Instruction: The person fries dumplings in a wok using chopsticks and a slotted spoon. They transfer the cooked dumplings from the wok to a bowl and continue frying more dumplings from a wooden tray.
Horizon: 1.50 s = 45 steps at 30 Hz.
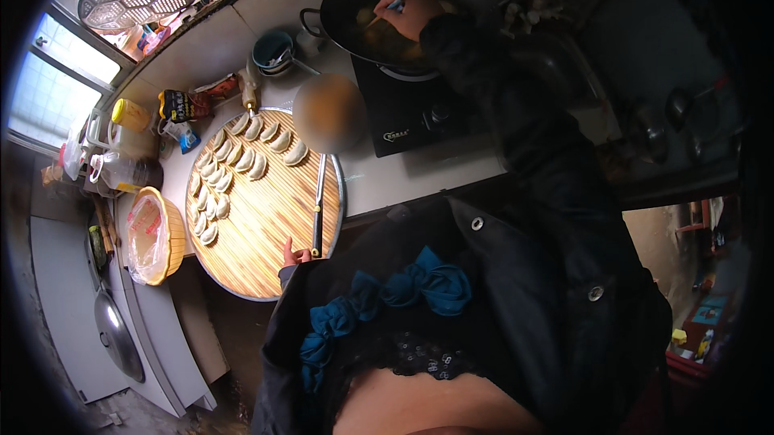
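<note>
A large dark wok point(344, 11) with two loop handles stands on a black cooktop point(399, 114). Over the wok my right hand point(414, 15) is closed around thin chopsticks point(375, 21), whose lower part points into the contents; pale lumps there are hard to make out. Several uncooked dumplings point(245, 160) lie in rows on a round slatted board point(266, 211). At the board's near edge is my left hand point(294, 253), fingers apart, close to the black handle of a long metal utensil point(318, 211). It seems to hold nothing.
Between board and cooktop is a blurred round thing point(329, 112). Stacked bowls point(273, 51) with a utensil stand behind. On the left are a bag-lined yellow basket point(154, 235), plastic jugs point(124, 170), a yellow-lidded jar point(131, 114) and food packets point(183, 106). A metal lid point(118, 335) is lower left.
</note>
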Motion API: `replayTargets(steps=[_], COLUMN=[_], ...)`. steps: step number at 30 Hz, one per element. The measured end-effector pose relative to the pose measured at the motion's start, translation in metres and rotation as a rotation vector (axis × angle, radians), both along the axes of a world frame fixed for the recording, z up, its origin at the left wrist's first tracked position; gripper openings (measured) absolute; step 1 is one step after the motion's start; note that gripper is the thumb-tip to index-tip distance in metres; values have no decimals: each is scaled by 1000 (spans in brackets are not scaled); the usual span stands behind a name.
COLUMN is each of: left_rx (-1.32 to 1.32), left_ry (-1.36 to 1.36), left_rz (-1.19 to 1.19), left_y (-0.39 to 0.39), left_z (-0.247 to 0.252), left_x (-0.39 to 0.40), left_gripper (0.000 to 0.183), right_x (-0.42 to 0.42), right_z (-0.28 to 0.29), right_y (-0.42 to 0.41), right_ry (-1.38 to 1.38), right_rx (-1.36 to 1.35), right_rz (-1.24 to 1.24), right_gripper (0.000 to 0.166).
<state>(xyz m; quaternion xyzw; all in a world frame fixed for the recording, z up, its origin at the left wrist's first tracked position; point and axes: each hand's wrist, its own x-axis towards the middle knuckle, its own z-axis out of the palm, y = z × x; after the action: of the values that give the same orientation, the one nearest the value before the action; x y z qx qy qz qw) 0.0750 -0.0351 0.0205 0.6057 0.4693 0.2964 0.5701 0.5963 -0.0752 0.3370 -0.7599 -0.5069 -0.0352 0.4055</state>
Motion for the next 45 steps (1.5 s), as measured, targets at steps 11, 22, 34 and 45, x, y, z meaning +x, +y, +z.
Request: replayTargets(steps=[11,22,34,45], left_rx=[-81,-11,-108,-4], left_ry=[-30,40,-34,39], left_rz=[-76,-32,-47,-41], left_y=[7,12,14,10], left_z=[-14,-21,0,0], left_x=[-21,-15,1,1], left_gripper=[66,68,69,65], right_x=[-17,7,-17,-16], right_z=[1,-6,-26,-51], right_y=[38,-45,-123,-143], right_ry=[-263,144,941,972], right_rx=[-228,162,640,756], right_rz=[-43,135,-90,-142], right_gripper=[14,13,21,23])
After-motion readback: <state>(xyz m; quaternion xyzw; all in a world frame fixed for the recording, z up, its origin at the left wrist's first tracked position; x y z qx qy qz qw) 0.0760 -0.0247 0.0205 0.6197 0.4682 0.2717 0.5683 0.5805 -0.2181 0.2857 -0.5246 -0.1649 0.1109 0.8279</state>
